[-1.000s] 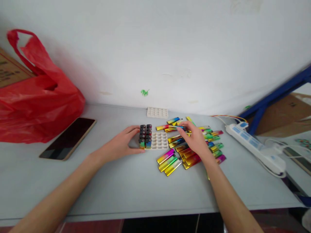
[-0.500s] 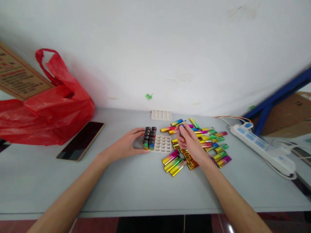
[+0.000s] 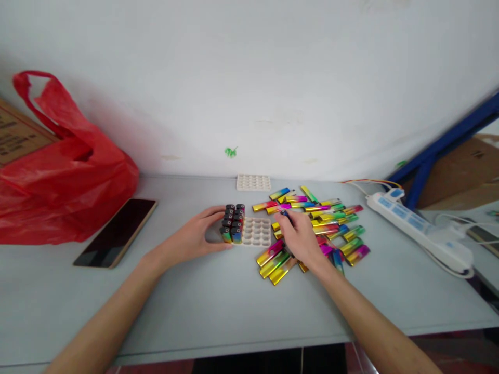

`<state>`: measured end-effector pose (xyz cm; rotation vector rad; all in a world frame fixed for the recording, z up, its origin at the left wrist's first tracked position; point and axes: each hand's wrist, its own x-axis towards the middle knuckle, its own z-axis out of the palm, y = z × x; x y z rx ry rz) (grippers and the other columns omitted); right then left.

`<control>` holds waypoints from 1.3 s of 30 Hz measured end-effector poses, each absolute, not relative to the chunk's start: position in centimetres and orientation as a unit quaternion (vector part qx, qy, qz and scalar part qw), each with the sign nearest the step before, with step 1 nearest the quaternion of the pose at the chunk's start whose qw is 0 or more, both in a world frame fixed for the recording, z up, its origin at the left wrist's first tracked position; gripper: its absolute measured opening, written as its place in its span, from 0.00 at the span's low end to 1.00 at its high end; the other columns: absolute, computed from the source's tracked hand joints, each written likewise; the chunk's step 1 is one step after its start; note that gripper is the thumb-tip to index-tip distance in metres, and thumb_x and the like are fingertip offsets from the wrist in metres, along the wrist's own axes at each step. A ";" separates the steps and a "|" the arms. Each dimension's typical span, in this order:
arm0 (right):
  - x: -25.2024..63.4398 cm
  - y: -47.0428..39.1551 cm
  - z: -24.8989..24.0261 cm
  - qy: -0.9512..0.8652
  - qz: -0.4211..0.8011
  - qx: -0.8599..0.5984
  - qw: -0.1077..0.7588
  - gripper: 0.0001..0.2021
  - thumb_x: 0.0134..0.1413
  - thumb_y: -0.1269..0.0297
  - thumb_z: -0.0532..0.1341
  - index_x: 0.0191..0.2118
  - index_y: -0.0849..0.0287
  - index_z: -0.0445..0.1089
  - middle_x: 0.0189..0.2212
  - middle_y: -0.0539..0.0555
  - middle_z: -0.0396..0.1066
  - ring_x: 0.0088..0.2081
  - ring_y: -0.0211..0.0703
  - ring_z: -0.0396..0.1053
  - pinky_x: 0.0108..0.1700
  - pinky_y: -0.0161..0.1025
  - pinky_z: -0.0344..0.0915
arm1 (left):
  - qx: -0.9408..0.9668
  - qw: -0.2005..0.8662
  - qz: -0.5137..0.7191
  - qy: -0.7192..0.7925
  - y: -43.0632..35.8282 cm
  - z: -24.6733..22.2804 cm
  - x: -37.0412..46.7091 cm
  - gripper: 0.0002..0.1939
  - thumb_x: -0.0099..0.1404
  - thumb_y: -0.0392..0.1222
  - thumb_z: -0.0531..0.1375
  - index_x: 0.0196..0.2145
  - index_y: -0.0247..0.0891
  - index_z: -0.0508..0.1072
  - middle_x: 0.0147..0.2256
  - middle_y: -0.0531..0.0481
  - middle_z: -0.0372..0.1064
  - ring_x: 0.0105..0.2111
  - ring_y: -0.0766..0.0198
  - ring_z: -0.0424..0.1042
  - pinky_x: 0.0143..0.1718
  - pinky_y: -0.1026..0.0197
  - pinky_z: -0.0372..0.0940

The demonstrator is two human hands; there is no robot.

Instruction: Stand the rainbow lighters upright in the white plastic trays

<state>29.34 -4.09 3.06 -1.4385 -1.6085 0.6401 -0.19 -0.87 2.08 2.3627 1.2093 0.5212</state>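
Head: right hand [image 3: 299, 239] now lower

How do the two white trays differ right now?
The near tray holds upright lighters in its left part; the far tray holds none. The near tray is beside the left hand, while the far tray lies close to the wall. Both have rows of round cells.

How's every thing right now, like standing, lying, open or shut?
Left hand, open, curved beside upright lighters
Right hand, closed on a lighter
Near tray, partly filled
Loose lighters, lying down
Phone, flat, screen dark
Red bag, handle up
Power strip, plug inserted
Far tray, lying flat
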 end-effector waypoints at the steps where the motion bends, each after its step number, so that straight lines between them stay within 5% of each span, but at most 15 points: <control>1: 29.3 -4.1 3.1 -0.647 0.251 -0.576 0.432 0.22 0.67 0.51 0.58 0.22 0.53 0.58 0.19 0.46 0.60 0.24 0.38 0.56 0.29 0.39 0.49 | 0.854 0.215 0.189 0.436 -0.9 2.0 -0.2 0.35 0.62 0.62 0.72 0.59 0.39 0.78 0.67 0.36 0.71 0.64 0.38 0.74 0.71 0.41 0.67; 7: 29.4 -4.2 3.6 -0.659 0.237 -0.568 0.432 0.26 0.71 0.43 0.58 0.25 0.54 0.62 0.20 0.45 0.59 0.24 0.37 0.56 0.30 0.38 0.50 | 0.856 0.200 0.186 0.439 -0.6 1.3 -0.7 0.36 0.62 0.63 0.71 0.60 0.39 0.78 0.68 0.36 0.70 0.63 0.38 0.75 0.69 0.40 0.69; 17: 30.0 -3.7 3.2 -0.668 0.203 -0.597 0.396 0.20 0.70 0.52 0.56 0.26 0.54 0.64 0.20 0.48 0.64 0.25 0.41 0.62 0.33 0.39 0.53 | 0.852 0.199 0.179 0.450 -0.6 2.1 -0.3 0.34 0.60 0.64 0.71 0.56 0.38 0.80 0.66 0.34 0.72 0.61 0.36 0.76 0.69 0.40 0.69; 23: 30.2 -3.6 2.9 -0.712 0.194 -0.563 0.372 0.17 0.78 0.50 0.53 0.42 0.55 0.69 0.32 0.53 0.75 0.36 0.49 0.73 0.42 0.42 0.64 | 0.849 0.208 0.178 0.452 -0.8 2.4 0.0 0.31 0.60 0.63 0.70 0.55 0.42 0.81 0.65 0.38 0.73 0.61 0.39 0.77 0.69 0.43 0.68; 27: 30.2 -3.7 3.4 -0.760 0.171 -0.495 0.384 0.15 0.79 0.52 0.54 0.40 0.54 0.68 0.42 0.57 0.75 0.46 0.50 0.74 0.50 0.43 0.67 | 0.856 0.201 0.172 0.444 -1.0 2.5 0.1 0.32 0.62 0.60 0.70 0.57 0.38 0.78 0.66 0.36 0.71 0.63 0.41 0.75 0.70 0.43 0.67; 33: 30.1 -3.7 3.5 -0.760 0.182 -0.508 0.363 0.20 0.78 0.49 0.56 0.32 0.53 0.65 0.26 0.50 0.72 0.29 0.45 0.71 0.35 0.40 0.62 | 0.852 0.164 0.209 0.450 -1.4 1.7 0.9 0.37 0.58 0.62 0.74 0.57 0.35 0.76 0.65 0.33 0.71 0.64 0.39 0.74 0.69 0.43 0.69; 39: 29.1 -3.0 2.7 -0.792 0.185 -0.474 0.338 0.13 0.78 0.56 0.57 0.43 0.56 0.73 0.38 0.56 0.80 0.39 0.49 0.77 0.42 0.41 0.68 | 0.851 0.172 0.221 0.445 -1.4 0.9 1.3 0.41 0.59 0.66 0.73 0.58 0.34 0.75 0.64 0.32 0.72 0.64 0.37 0.73 0.69 0.41 0.69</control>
